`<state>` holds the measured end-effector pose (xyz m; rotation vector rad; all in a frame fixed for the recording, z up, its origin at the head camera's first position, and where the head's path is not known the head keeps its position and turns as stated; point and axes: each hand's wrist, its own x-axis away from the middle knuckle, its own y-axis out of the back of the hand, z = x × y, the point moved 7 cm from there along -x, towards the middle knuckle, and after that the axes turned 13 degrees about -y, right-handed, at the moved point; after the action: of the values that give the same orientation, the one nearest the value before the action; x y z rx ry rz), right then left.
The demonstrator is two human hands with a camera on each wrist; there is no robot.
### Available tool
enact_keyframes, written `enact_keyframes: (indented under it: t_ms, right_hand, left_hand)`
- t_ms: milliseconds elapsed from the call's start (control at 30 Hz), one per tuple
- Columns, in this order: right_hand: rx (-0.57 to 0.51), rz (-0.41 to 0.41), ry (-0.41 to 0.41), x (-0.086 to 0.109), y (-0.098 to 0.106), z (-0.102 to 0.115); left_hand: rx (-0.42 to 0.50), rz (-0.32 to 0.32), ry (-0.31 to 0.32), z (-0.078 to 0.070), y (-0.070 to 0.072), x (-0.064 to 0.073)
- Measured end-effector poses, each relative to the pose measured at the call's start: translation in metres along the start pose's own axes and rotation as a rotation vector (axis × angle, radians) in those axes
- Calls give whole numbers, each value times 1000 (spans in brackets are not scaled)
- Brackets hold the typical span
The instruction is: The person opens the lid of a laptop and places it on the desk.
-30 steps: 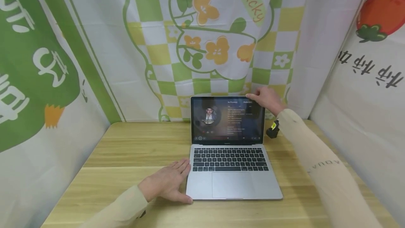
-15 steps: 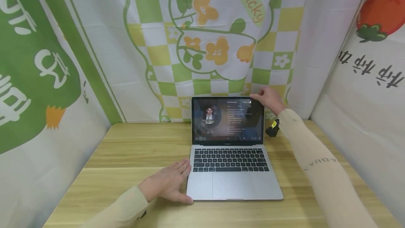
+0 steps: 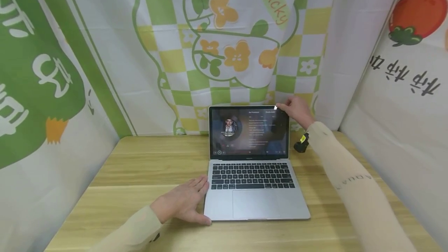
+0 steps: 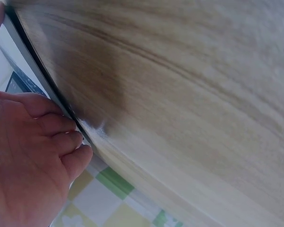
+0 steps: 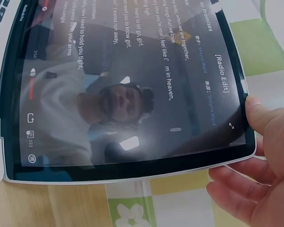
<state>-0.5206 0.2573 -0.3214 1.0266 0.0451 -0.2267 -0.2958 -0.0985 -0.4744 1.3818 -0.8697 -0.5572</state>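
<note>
An open silver laptop (image 3: 255,201) stands on the wooden table (image 3: 140,166), its screen (image 3: 248,133) lit with a music player and lyrics. My right hand (image 3: 297,110) pinches the lid's top right corner; in the right wrist view the thumb (image 5: 262,123) lies on the screen (image 5: 123,85) edge and the fingers (image 5: 236,184) curl behind the lid. My left hand (image 3: 182,203) lies flat on the table against the laptop's front left corner, fingers straight. The left wrist view shows those fingers (image 4: 52,137) along the laptop's edge (image 4: 38,66).
Printed cloth walls (image 3: 227,49) enclose the table at the back and on both sides. A small black and yellow device (image 3: 301,142) sits by my right wrist, just right of the laptop. Bare wood (image 4: 180,94) stretches left of the laptop.
My right hand has slid slightly outward along the lid's top edge to its right corner. The left hand and the laptop base have stayed where they were.
</note>
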Motion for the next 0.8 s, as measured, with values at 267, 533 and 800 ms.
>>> enact_keyframes:
  t_ms: [267,533,800]
  right_hand:
    - [-78,13,36,13,5,-6]
    - [-74,-8,70,24,11,-14]
    - [-15,-3,104,33,15,-35]
  left_hand:
    - [11,-8,-1,0,0,-2]
    - [41,-14,3,2,1,-4]
    - [106,-117,-21,19,7,-6]
